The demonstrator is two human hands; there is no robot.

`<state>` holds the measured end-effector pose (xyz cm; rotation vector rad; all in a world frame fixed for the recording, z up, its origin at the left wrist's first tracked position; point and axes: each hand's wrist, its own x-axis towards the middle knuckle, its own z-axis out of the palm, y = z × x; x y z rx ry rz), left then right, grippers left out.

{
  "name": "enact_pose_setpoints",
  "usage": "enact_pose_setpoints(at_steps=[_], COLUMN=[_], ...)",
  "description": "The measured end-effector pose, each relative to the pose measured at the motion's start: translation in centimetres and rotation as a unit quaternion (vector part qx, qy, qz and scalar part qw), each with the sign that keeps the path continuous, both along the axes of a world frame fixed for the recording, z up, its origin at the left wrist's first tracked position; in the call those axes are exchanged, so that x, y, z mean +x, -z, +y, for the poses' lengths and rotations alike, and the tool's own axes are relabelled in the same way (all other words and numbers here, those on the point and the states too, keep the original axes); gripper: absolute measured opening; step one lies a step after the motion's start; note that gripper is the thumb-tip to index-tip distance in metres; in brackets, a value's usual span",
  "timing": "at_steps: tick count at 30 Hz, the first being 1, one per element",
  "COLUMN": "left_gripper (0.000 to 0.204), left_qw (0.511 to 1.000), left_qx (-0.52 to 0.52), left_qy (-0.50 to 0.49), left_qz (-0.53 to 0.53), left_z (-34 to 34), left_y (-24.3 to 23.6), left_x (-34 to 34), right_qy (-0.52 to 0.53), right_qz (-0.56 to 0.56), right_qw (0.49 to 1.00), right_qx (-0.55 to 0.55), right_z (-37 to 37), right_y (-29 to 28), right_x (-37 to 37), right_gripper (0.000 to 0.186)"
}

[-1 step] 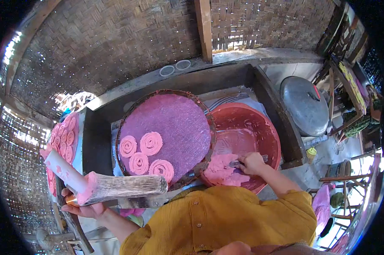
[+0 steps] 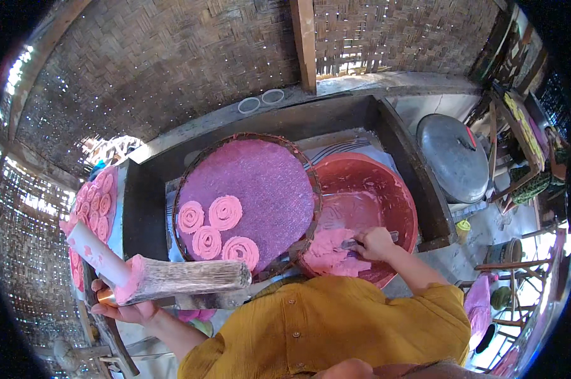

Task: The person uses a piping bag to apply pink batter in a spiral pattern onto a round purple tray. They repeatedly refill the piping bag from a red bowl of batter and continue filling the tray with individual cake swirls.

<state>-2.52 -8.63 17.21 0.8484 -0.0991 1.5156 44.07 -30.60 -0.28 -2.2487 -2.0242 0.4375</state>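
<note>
My left hand (image 2: 126, 311), at the lower left, is closed around a copper-coloured tube (image 2: 107, 298). It belongs to a hand press with a pink-smeared white cylinder (image 2: 98, 254) and a thick, worn wooden plunger (image 2: 194, 278). On the right, my right hand (image 2: 376, 244) grips a metal utensil (image 2: 350, 244) whose tip lies in soft pink dough (image 2: 325, 251); its exact shape is partly hidden. This dough sits at the near left of a red basin (image 2: 404, 189). Beside the basin, a round purple woven tray (image 2: 266, 183) bears several pink dough coils (image 2: 225, 212) in its left part.
A dark rectangular trough (image 2: 150, 218) surrounds tray and basin with raised walls. More pink coils (image 2: 99, 202) lie on a surface at the far left. Two white rings (image 2: 249, 105) rest on the back ledge. A large metal lid (image 2: 450, 158) stands right of the trough.
</note>
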Motion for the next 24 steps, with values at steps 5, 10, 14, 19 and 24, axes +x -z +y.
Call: enact_pose_setpoints(at_steps=[5,10,14,19,24], left_gripper=[0.034,0.022,0.038,0.019,0.053], left_qw=[0.999,0.999,0.959,0.832,0.552], left_qx=[0.011,0.015,0.169,0.0,0.402], left_qy=[0.036,-0.014,-0.039,-0.097,-0.147], left_qz=[-0.016,0.048,0.225,0.547,0.715], left_z=[-0.9,-1.4,-3.0,-4.7,-5.9], left_y=[-0.5,-1.6,-4.4,-4.3,-6.5], left_x=[-0.2,-1.4,-2.7,-1.8,8.5], right_qy=[-0.012,0.015,0.034,-0.011,-0.133], right_qz=[0.029,0.076,0.265,0.491,0.533], right_qw=[0.999,0.993,0.959,0.869,0.832], right_qx=[0.002,-0.087,-0.092,-0.054,-0.084], right_z=[-1.1,-3.8,-4.6,-0.9,4.7], right_y=[-1.2,-6.2,-12.9,-16.6,-17.7], right_x=[-0.2,2.3,3.7,-0.5,-5.9], right_gripper=[0.031,0.035,0.033,0.044,0.048])
